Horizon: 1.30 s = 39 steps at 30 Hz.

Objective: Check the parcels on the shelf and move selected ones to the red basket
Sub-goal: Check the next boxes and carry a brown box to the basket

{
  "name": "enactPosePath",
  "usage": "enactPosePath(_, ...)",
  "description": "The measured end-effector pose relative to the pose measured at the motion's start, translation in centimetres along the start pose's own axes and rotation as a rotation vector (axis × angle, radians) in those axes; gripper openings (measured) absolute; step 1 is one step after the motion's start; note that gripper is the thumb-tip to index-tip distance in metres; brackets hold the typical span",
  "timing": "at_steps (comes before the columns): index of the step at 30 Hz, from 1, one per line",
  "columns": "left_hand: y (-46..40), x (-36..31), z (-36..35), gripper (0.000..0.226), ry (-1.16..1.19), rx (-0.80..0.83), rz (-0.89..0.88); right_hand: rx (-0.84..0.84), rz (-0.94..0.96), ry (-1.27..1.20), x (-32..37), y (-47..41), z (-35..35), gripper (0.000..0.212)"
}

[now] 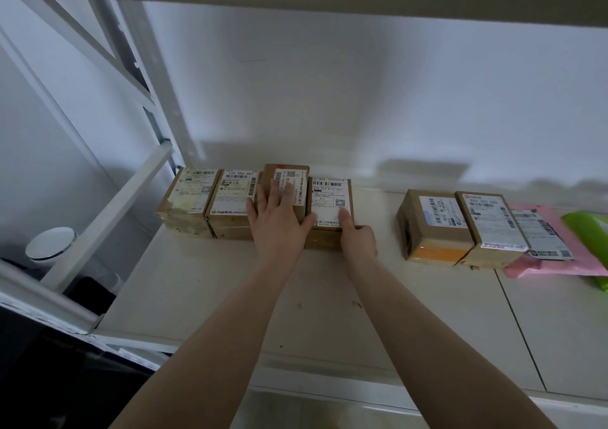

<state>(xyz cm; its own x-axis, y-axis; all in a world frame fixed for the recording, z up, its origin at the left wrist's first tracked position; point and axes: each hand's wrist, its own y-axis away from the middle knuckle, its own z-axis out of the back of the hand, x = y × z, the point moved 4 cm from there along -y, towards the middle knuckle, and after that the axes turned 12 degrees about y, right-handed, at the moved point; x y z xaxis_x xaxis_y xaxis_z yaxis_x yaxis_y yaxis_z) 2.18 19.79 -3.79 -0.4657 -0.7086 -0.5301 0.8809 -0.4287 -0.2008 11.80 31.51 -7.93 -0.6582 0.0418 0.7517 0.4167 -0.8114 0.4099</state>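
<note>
Two hands worked one box [330, 203]: the left hand [279, 221] lay flat, fingers spread, just beside it. The right hand [357, 236] gripped its front corner; a careless pull could drag neighbouring boxes.

A parcel storage or pick-up room: a white metal rack shelf [329, 313] against a bare white wall [362, 99] fills the frame, with labelled cardboard parcels [230, 198] in a row at centre and plastic mailer bags [552, 244] at the right edge, all bearing barcoded shipping labels

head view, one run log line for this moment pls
stage: checking parcels | left hand: flat on third box | right hand: on fourth box | red basket: unseen
</note>
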Motion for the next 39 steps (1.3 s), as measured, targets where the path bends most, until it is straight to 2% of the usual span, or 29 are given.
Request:
enactPosePath(8, 0.1, -0.5, 0.1, 0.078, -0.037, -0.008, -0.016, 0.035, -0.022, -0.123, -0.8, 0.4, 0.5, 0.102)
enactPosePath(12, 0.9, -2.8, 0.4, 0.074, -0.058, -0.071, -0.132, 0.039, -0.126, -0.384, -3.0, 1.4, 2.7, 0.054)
enactPosePath(15, 1.6, -6.0, -0.2, 0.075, 0.056, -0.071, -0.256, -0.032, -0.219, -0.506, -6.1, 1.4, 5.6, 0.050)
enactPosePath(18, 2.3, -9.1, -2.3, 0.068, 0.244, 0.025, -0.303, -0.093, -0.272, -0.562, -7.7, 0.9, 8.8, 0.052)
enactPosePath(22, 3.7, -13.2, -5.9, 0.065, 0.422, 0.258, -0.193, -0.095, -0.302, -0.614, -8.1, -0.3, 11.9, 0.071)
enactPosePath(27, 4.3, -16.9, -9.5, 0.054, 0.645, 0.462, 0.088, -0.052, -0.336, -0.654, -7.7, -1.4, 13.4, 0.066)
enactPosePath(32, 4.3, -17.5, -12.6, 0.048, 0.778, 0.459, 0.261, -0.006, -0.366, -0.644, -7.7, -1.9, 13.6, 0.070)
enactPosePath(39, 5.6, -17.5, -13.4, 0.042, 0.976, 0.413, 0.329, 0.058, -0.371, -0.679, -8.6, -2.4, 13.6, 0.070)
